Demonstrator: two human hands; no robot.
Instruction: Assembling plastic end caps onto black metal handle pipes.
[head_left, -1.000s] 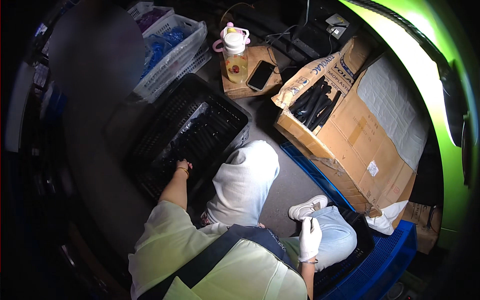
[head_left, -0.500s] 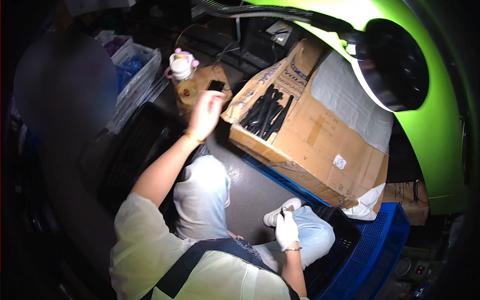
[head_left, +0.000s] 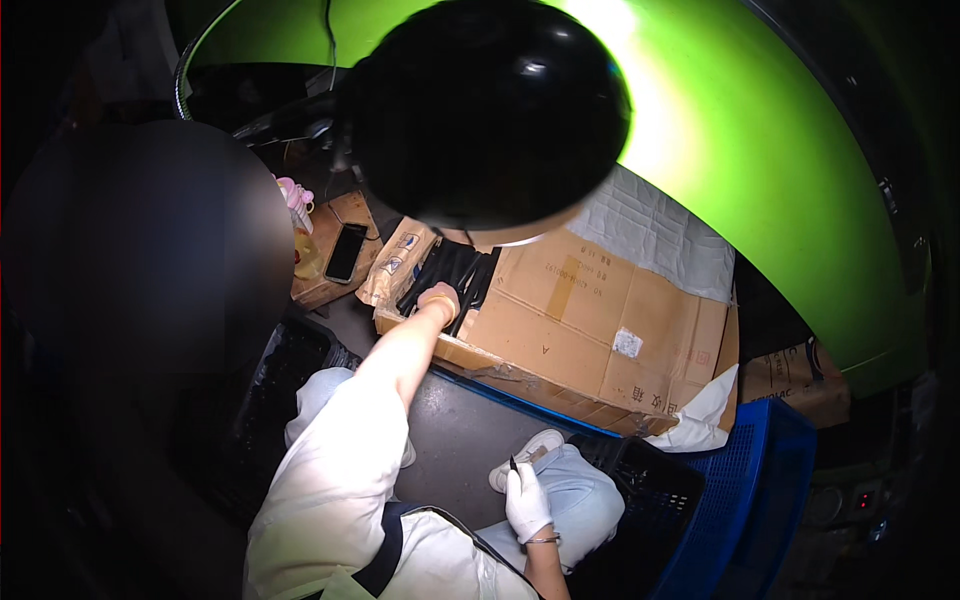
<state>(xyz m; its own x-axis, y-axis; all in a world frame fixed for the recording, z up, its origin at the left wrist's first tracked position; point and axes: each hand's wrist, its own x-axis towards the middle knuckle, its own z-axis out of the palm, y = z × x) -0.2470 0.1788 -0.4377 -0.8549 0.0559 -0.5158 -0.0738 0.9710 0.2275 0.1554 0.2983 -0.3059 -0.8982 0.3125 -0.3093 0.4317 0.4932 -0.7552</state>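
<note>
My bare left hand (head_left: 438,298) reaches down into a pile of long black plastic pieces (head_left: 462,266) at the left end of a cardboard box. It touches them, but its fingertips are lost among the dark pieces, so its grip cannot be made out. Over my right thigh, my right hand (head_left: 526,505) wears a white glove. Its fingers are closed round a slim black pointed tool (head_left: 514,464), whose tip sticks up; its exact kind is too small to tell.
A large black lamp head (head_left: 490,110) hangs over the cardboard box (head_left: 600,330). A phone (head_left: 346,252) lies on a small wooden stand (head_left: 318,285) at the left. Black crates (head_left: 650,495) and a blue crate (head_left: 740,500) flank my legs. A blurred round shape covers the far left.
My left hand has left the stand with the phone and come into the black pieces. The view has turned, bringing the lamp over the box. My right hand keeps its hold on my thigh.
</note>
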